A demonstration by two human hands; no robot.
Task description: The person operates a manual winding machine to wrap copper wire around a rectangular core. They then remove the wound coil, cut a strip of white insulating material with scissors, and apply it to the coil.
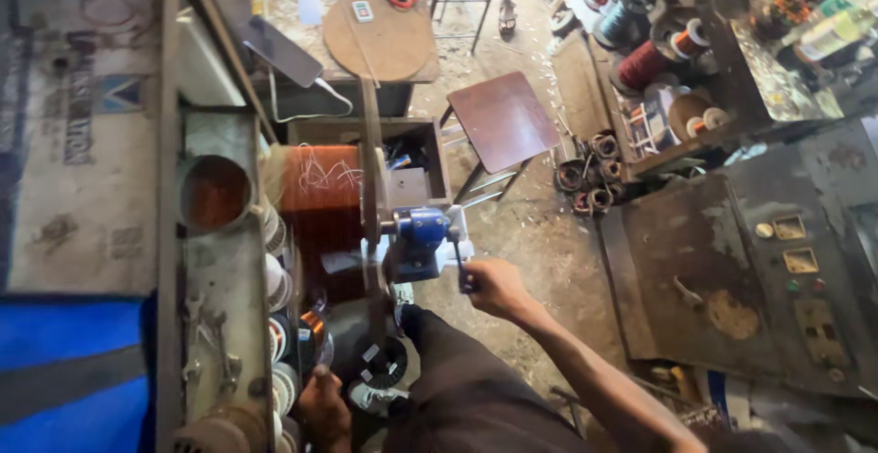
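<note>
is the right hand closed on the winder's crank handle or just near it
Closed on it: the right hand is curled into a fist around the dark crank handle that sticks out beside the blue winder.

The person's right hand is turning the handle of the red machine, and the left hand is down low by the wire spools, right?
Not quite. The machine is blue, not red, as the head view shows. The rest holds: the right hand grips its crank handle, and the left hand is down low by the wire spools.
</note>
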